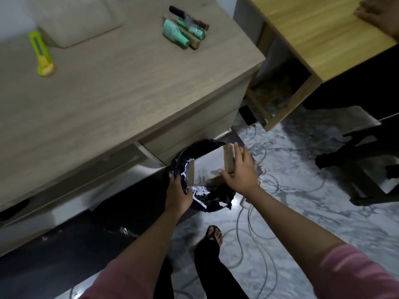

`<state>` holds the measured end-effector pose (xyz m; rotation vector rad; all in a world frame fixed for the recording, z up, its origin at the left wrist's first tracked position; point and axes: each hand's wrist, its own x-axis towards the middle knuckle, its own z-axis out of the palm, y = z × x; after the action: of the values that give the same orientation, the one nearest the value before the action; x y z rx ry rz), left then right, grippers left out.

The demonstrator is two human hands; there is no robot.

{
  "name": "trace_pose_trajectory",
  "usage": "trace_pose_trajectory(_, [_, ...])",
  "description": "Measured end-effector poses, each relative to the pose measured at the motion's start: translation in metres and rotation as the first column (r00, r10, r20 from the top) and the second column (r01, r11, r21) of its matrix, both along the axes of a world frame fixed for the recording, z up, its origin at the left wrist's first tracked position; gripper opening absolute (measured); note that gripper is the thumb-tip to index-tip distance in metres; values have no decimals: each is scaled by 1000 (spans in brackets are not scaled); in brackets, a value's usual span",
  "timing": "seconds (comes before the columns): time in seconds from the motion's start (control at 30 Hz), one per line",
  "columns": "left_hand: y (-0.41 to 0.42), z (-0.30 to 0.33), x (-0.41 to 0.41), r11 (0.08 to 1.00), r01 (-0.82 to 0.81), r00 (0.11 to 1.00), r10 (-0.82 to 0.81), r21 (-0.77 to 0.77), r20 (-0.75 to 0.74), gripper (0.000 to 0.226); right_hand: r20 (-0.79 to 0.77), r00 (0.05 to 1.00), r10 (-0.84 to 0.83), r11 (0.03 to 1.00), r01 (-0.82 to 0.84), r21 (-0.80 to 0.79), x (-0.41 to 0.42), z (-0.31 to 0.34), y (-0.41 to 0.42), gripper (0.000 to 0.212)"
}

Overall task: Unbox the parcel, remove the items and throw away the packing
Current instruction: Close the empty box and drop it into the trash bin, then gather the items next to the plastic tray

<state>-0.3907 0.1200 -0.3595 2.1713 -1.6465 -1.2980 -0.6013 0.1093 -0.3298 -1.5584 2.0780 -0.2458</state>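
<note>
A cardboard parcel box (pixel 207 167) with a pale glossy side is tipped over a black-lined waste bin (pixel 216 199) on the floor beside the desk. White shredded paper (pixel 199 190) lies in the bin under the box's mouth. My left hand (pixel 178 193) grips the box's lower left corner at the bin's rim. On the box's right end, my right hand (pixel 239 171) presses with its fingers spread. The removed items (pixel 185 28), mint-green tubes and a dark red stick, lie on the desk top at the back.
A yellow-green box cutter (pixel 42 53) lies at the desk's (pixel 121 83) left. A second wooden table (pixel 323 37) stands at the right. Cables (pixel 254 223) and a plug strip trail over the marble floor. A dark chair base (pixel 356 160) sits at the far right. My sandalled foot (pixel 213 234) is below the bin.
</note>
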Motion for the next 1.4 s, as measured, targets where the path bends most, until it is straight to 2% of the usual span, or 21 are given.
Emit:
trace_pose_trajectory(0.2, [-2,64,9,975,-43,998,32,-217,-51,54,12,1000,19,997,-18,-71,18,49,-5,84])
trace_pose_trajectory(0.3, [-2,101,9,931,-56,997,31,-361,-75,46,30,999,25,974,-17,-224,33,79,-9,72])
trace_pose_trajectory(0.47, [-13,170,9,794,-135,989,73,-592,-127,31,-9,1000,13,808,-15,-589,63,138,-32,48])
trace_pose_trajectory(0.6, [-46,218,34,681,-178,983,92,-710,-159,32,-26,997,68,713,-67,-698,89,182,-74,39])
trace_pose_trajectory(0.8, [-113,266,103,598,-205,976,185,-775,-116,39,-38,994,106,697,-102,-709,126,215,-142,40])
trace_pose_trajectory(0.97, [-176,278,152,625,-236,957,283,-744,-67,55,-85,996,32,751,-80,-656,130,219,-196,50])
trace_pose_trajectory(1.1, [-229,274,174,650,-244,954,295,-720,-57,70,-148,987,-54,882,-22,-470,112,217,-242,62])
trace_pose_trajectory(1.17, [-253,268,182,669,-231,956,292,-706,-36,76,-191,981,-38,927,-37,-374,100,213,-257,71])
trace_pose_trajectory(1.23, [-273,261,186,693,-199,960,280,-693,5,81,-225,974,28,952,-95,-292,90,204,-267,69])
trace_pose_trajectory(1.3, [-288,255,188,705,-176,963,268,-687,29,77,-277,958,69,951,-147,-272,86,196,-273,60])
trace_pose_trajectory(1.4, [-304,248,187,696,-197,961,278,-690,7,59,-336,942,20,934,-137,-330,85,187,-277,50])
